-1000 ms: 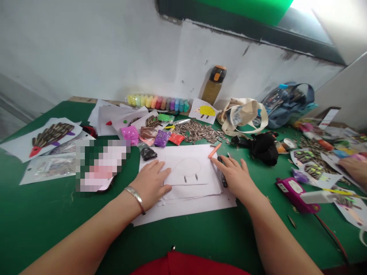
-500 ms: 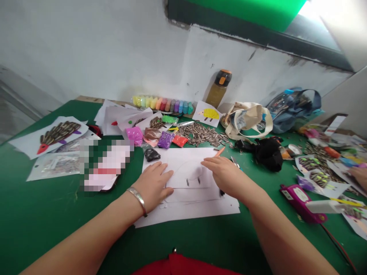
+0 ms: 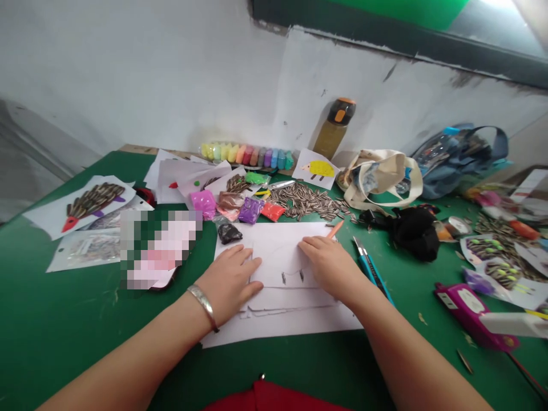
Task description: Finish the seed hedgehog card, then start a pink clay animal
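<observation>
White sheets of paper [image 3: 295, 323] lie stacked on the green table, and the top sheet [image 3: 274, 262] bears a faint pencil outline with two small dark marks. My left hand [image 3: 233, 279], a silver bangle at its wrist, rests flat on the left side of the sheets, thumb and fingers apart. Over the right side lies my right hand [image 3: 327, 265], fingers stretched out flat on the paper, holding nothing visible. An orange pen or crayon [image 3: 335, 229] shows just beyond its knuckles. Close to the right forearm is a blue utility knife [image 3: 370, 268]. A black clay packet [image 3: 228, 231] touches the paper's top left.
Sunflower seeds [image 3: 306, 201] and coloured clay packets [image 3: 250, 210] lie behind the paper. At left are a seed hedgehog picture [image 3: 94, 202] and a blurred-out phone [image 3: 160, 251]. A bottle [image 3: 334, 130], bags [image 3: 381, 178] and a magenta device [image 3: 473, 317] stand around the right.
My right hand has come slightly lower and flatter on the sheet, uncovering the blue utility knife beside it. The view has shifted a little left. My left hand stays on the paper.
</observation>
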Demonstrator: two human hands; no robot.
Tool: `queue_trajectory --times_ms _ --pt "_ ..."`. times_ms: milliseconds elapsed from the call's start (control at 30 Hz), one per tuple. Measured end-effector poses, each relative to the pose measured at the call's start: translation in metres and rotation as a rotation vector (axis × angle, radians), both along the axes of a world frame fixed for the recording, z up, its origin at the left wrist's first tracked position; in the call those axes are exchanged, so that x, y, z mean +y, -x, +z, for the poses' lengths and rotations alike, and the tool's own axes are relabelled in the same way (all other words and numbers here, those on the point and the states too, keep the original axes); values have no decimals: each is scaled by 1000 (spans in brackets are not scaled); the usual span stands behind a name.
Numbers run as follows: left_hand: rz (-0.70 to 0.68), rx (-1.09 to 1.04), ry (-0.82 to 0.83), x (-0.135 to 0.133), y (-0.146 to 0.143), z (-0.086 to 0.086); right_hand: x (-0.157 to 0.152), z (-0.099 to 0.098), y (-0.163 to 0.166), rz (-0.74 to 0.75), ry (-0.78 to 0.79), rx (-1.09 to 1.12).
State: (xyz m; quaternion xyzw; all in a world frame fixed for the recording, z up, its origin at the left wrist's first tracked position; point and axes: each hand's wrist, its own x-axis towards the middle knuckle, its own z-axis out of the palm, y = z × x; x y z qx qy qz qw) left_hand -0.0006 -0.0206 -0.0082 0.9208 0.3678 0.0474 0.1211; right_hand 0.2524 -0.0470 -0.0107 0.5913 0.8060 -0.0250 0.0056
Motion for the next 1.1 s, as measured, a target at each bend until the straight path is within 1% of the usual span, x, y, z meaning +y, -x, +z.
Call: queue_trajectory --times_ms 133,233,300,333,467,500,633,767,867,1000,1100 --pt "1 -60 -55 1 1 2 1 -3 1 -1 -23 -16" --pt "38 -131 -214 7 7 1 0 -5 0 -1 -39 -8" --pt "87 -181 -348 17 13 -4 -1 -6 1 9 -66 9" --pt "109 -182 -388 22 16 -7 -1 -6 2 13 -97 24" --pt "191 -97 -377 43 24 -21 -2 -3 7 33 -276 131" --pt "192 -90 -367 46 25 -24 -2 -2 8 45 -311 164" --pt "181 -102 -365 50 26 -32 0 -1 9 120 -368 282" --pt "186 -118 -391 52 26 -33 0 -4 9 141 -346 339" --pt "178 -133 -411 54 26 -33 -1 0 14 134 -283 341" --pt "194 -171 -413 53 25 -32 6 16 26 144 -135 250" --pt "216 -179 -379 51 23 -28 26 32 38 168 -45 169"
